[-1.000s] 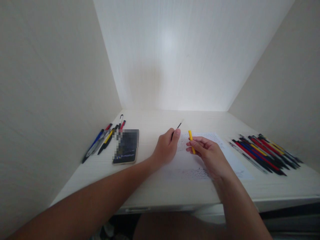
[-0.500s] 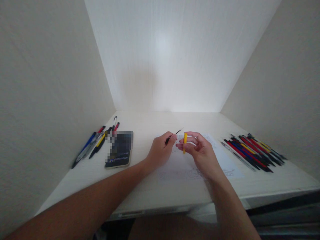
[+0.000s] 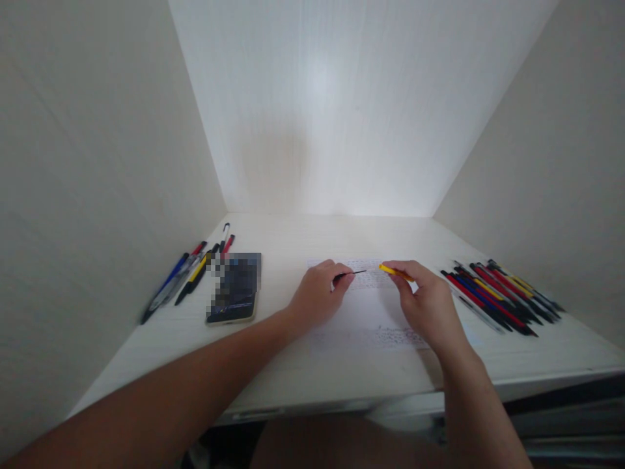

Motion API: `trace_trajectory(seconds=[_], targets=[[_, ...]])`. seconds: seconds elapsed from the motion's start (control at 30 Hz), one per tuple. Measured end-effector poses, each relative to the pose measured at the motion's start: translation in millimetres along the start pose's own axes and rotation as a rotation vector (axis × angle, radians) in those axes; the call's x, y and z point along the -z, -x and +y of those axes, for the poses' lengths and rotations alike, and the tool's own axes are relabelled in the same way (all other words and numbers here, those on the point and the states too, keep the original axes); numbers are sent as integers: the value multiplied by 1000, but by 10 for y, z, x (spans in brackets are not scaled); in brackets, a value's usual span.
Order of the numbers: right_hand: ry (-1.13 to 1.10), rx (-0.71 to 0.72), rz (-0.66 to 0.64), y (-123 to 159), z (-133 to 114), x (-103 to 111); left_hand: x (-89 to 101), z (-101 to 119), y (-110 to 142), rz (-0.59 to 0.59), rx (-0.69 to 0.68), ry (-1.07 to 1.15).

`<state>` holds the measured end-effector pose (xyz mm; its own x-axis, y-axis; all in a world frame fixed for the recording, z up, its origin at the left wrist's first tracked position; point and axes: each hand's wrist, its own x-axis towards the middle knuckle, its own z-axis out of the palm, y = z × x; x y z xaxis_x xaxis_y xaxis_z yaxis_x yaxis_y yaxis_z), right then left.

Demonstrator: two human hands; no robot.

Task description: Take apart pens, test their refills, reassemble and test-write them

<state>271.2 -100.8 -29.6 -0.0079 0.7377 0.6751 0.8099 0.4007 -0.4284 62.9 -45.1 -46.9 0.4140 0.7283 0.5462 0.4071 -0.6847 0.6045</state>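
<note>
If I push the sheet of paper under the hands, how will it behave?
The paper looks thin and lies flat, so it probably slides easily on the smooth desk. Lifted, it would likely flop.

Phone (image 3: 235, 296) btwn pen piles (image 3: 188, 277) (image 3: 498, 293).

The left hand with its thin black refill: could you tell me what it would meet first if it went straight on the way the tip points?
Probably the yellow pen barrel in the right hand; the left hand's thin black refill aims at its open end, though depth is unclear.
</note>
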Motion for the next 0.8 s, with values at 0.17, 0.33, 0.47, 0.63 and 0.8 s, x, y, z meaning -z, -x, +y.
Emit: trace_trajectory(seconds=[0.17,0.33,0.47,0.63,0.8], targets=[[35,20,-65,-5,-35,8,22,1,-2,-38,12,-55],[69,34,-107,-3,-41,19,24,2,-8,-63,28,-95],[64,41,-176,5,-103,-58,13,20,8,-94,-7,-112],[38,24,-231,14,-187,-181,23,43,9,-4,-42,-9],[-20,-54,-151,3,-158,-174,14,44,-41,155,119,329]])
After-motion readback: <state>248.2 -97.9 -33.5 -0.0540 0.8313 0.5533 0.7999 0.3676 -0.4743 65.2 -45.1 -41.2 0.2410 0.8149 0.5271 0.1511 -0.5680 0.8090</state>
